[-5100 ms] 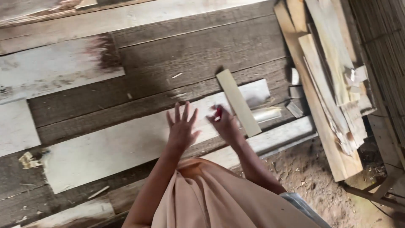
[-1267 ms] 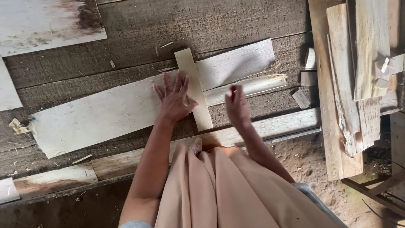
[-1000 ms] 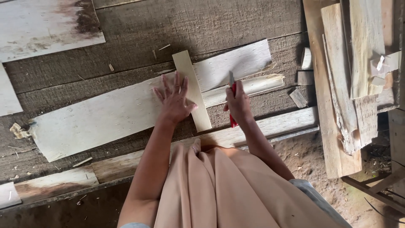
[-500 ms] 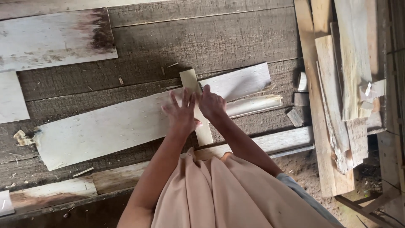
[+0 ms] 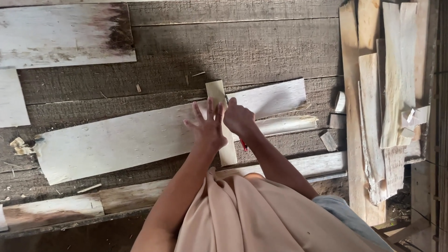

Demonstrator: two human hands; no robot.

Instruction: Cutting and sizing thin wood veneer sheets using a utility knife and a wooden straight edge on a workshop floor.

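One narrow wood strip point(image 5: 221, 126) across one long veneer sheet point(image 5: 130, 140). Left hand point(image 5: 207, 128) splayed flat, pressing strip. Right hand point(image 5: 239, 119) closed on red tool point(image 5: 243, 143), probably a pencil.

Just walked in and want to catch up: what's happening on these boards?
A person presses their left hand flat on a narrow wooden strip laid across a long pale veneer sheet. Their right hand holds a red tool against the strip's edge. More pale strips are piled at the right.

Left hand point(image 5: 206, 128) flat with fingers spread, right hand point(image 5: 239, 119) closed in a fist just beside it, both forearms extended forward
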